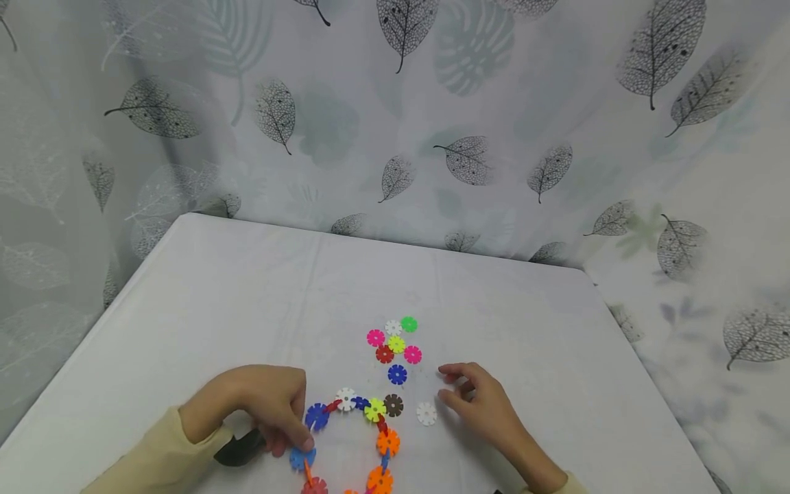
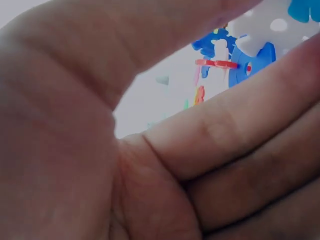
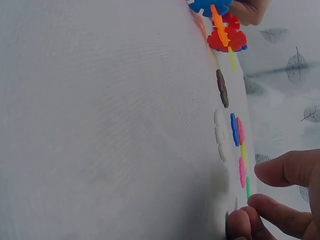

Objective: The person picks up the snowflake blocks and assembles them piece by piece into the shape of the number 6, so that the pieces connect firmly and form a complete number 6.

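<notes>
Notched plastic snowflake discs are linked into a ring on the table, with orange discs [image 1: 389, 442] on its right side and a dark blue disc [image 1: 317, 416] at upper left. My left hand [image 1: 271, 405] pinches a light blue disc [image 1: 302, 458] on the ring's left side, the thumb lying over it. In the left wrist view, a white disc [image 2: 260, 27] shows between thumb and fingers. My right hand [image 1: 484, 405] is over the table, fingers loosely bent and holding nothing. Nearest to it lies a loose white disc [image 1: 426, 414]. The ring's near end is cut off by the head view's lower edge.
A brown disc [image 1: 393, 405] lies beside the ring's yellow disc. Beyond it are a loose blue disc [image 1: 398, 374] and a cluster of pink, red, yellow, white and green discs [image 1: 409, 324]. A leaf-patterned curtain [image 1: 395, 123] hangs behind the white table [image 1: 247, 295].
</notes>
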### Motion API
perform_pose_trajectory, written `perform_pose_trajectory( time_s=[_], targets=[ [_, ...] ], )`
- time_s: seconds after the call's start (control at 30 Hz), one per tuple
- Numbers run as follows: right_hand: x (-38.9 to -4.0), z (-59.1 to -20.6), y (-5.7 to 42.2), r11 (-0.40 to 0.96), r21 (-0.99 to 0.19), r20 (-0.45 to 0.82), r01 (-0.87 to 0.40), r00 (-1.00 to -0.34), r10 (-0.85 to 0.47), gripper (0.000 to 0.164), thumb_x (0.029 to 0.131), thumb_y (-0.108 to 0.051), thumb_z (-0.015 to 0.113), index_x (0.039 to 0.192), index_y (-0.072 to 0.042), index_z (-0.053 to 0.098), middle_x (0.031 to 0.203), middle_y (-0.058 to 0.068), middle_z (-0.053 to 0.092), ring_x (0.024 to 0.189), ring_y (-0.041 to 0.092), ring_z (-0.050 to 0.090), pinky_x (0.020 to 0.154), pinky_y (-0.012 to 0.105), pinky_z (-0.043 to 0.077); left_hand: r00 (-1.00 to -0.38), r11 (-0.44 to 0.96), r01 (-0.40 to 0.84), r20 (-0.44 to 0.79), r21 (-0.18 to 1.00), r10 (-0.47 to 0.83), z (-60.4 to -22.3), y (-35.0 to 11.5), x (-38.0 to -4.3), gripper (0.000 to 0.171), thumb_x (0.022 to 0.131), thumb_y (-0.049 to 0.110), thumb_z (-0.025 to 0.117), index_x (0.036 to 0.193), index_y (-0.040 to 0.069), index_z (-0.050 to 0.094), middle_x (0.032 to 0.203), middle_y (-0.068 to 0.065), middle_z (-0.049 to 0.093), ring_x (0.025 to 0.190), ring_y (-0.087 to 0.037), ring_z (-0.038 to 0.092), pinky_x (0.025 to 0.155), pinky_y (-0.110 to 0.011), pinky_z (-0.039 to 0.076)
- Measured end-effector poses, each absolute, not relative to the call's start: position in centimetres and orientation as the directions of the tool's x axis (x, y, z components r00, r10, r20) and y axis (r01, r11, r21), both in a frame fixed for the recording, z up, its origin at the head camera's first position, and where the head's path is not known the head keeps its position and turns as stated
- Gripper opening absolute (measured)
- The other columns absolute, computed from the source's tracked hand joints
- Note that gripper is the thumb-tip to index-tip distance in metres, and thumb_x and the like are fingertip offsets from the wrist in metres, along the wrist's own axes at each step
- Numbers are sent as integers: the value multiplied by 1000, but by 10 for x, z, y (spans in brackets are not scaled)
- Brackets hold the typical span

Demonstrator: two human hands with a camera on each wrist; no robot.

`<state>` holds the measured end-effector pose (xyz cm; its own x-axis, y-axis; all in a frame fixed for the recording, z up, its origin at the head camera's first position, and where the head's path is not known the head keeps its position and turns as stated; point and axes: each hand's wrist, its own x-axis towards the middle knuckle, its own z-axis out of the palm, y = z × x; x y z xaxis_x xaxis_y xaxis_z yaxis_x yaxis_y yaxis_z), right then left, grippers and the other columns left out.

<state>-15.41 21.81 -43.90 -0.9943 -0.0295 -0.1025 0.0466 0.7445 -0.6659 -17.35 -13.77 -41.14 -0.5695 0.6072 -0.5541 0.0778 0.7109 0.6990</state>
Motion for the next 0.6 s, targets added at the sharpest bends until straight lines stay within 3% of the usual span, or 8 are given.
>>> perform_pose_trajectory(
  time_s=[0.17, 0.37, 0.6],
  targets=[
    [-152, -439, 222, 737, -676, -159, 14, -979, -128, 24, 82, -16, 84, 104, -17, 74, 92, -7, 66, 76, 15, 58, 66, 24, 53, -587, 701, 89, -532, 707, 611, -413, -139, -175, 34, 78, 36, 87, 57, 13, 72, 54, -2, 66, 44, -9, 59, 43, -19, 35],
    [-150, -434, 221, 749, -661, -200, -47, -951, -237, 30, 76, -22, 90, 102, -17, 75, 92, -6, 65, 75, 15, 57, 66, 24, 52, -582, 671, 109, -500, 733, 641, -414, -140, -176, 37, 79, 39, 85, 57, 13, 72, 54, -2, 66, 45, -9, 60, 44, -19, 37],
    [-149, -430, 217, 779, -623, -222, -74, -938, -266, 33, 72, -27, 92, 99, -19, 74, 91, -9, 63, 73, 14, 56, 63, 24, 50, -574, 629, 157, -448, 762, 686, -415, -142, -179, 37, 82, 41, 82, 58, 15, 73, 55, 1, 66, 48, -11, 61, 46, -20, 34]
  ],
)
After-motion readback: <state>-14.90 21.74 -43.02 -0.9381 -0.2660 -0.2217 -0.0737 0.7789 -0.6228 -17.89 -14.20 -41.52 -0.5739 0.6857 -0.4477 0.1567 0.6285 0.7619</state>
